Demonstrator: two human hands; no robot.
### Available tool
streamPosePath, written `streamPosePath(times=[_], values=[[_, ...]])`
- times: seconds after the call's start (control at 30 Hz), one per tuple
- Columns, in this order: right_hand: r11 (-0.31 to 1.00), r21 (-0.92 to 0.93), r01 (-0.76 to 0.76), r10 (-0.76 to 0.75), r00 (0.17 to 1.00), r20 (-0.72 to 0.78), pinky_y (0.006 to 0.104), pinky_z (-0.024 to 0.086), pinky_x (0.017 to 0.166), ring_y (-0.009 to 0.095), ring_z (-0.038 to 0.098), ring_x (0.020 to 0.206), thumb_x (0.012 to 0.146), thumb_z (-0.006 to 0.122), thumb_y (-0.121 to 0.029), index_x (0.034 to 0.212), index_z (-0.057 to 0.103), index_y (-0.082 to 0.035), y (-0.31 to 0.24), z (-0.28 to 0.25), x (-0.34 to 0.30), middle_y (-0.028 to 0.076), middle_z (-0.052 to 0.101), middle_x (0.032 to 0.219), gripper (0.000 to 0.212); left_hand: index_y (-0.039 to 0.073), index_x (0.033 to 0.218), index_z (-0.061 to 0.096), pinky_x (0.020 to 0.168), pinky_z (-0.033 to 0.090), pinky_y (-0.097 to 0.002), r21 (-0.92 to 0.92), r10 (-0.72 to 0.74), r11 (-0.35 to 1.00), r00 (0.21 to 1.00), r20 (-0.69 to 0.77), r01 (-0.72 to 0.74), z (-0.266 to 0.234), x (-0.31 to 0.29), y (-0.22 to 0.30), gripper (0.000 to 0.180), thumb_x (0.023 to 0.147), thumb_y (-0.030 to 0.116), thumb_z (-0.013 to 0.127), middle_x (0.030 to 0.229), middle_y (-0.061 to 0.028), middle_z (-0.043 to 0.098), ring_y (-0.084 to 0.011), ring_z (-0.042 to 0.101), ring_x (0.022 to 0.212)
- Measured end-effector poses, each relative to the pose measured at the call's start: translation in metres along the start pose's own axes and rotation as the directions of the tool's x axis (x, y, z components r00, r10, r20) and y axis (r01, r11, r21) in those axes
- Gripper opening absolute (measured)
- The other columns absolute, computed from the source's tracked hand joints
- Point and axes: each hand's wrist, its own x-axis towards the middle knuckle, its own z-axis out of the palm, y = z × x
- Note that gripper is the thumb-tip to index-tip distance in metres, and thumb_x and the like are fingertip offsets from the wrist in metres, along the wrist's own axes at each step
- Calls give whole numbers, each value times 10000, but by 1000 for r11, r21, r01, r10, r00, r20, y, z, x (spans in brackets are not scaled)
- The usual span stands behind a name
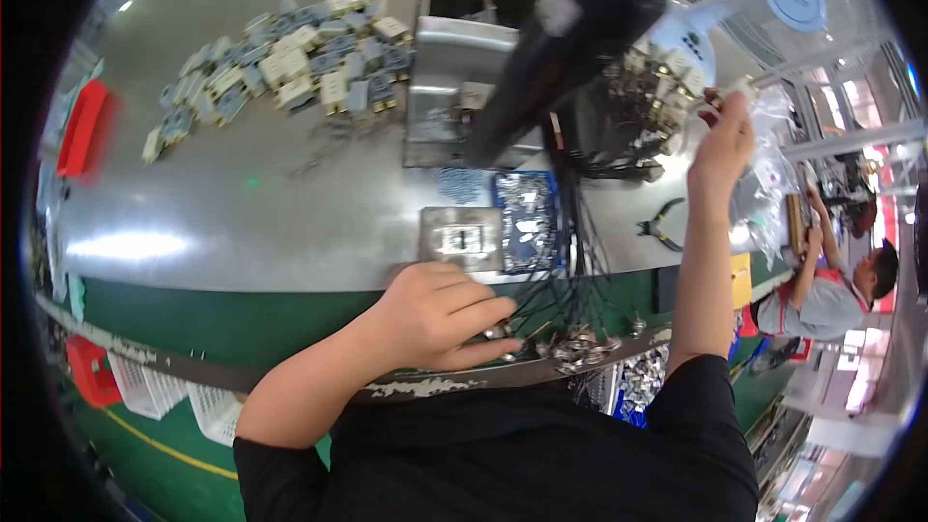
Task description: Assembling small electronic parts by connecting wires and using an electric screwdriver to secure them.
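My left hand (pixel 447 317) is at the front edge of the bench, its fingers and thumb closing on a small metal part (pixel 497 332). Beside it lies a bunch of metal ends (pixel 580 346) on thin black wires (pixel 577 242). My right hand (pixel 723 150) is raised at the right, pinching a cream block (pixel 740 89), partly hidden and blurred; something dark red shows by the fingertips. Just left of that hand is a heap of cream blocks (pixel 672 87) with dark wires. A flat metal fixture (pixel 462 238) sits ahead of my left hand.
A blue tray of small metal pieces (pixel 529 222) adjoins the fixture. Cutting pliers (pixel 661 225) lie near my right forearm. A dark machine arm (pixel 570 39) stands over the bench. Grey and cream blocks (pixel 300 58) are piled at far left. Another person (pixel 831 295) works at right.
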Motion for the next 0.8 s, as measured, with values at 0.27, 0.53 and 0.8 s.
streamPosePath(times=[0.27,0.53,0.8], values=[[602,-490,630,-665,735,129,490,401,1011,415,550,1060,1043,630,-271,953,670,3,34,17,37,170,677,1064,292,86,949,713,586,503,-330,-12,-26,1000,994,107,27,6,0,5,311,765,256,897,756,-6,629,-199,649,651],[359,-488,796,-770,548,328,448,473,913,330,656,1018,962,732,-185,946,704,-26,4,43,51,105,729,1041,162,80,942,715,543,479,-332,-77,16,997,996,93,-9,8,3,2,343,709,210,930,774,-20,651,-218,634,617],[917,52,397,-215,378,901,383,516,714,320,653,784,954,706,-80,984,714,18,-53,-1,-65,153,680,847,103,95,954,721,548,484,-311,-96,20,995,996,84,-12,5,0,3,335,712,184,934,806,-14,672,-194,642,623]])
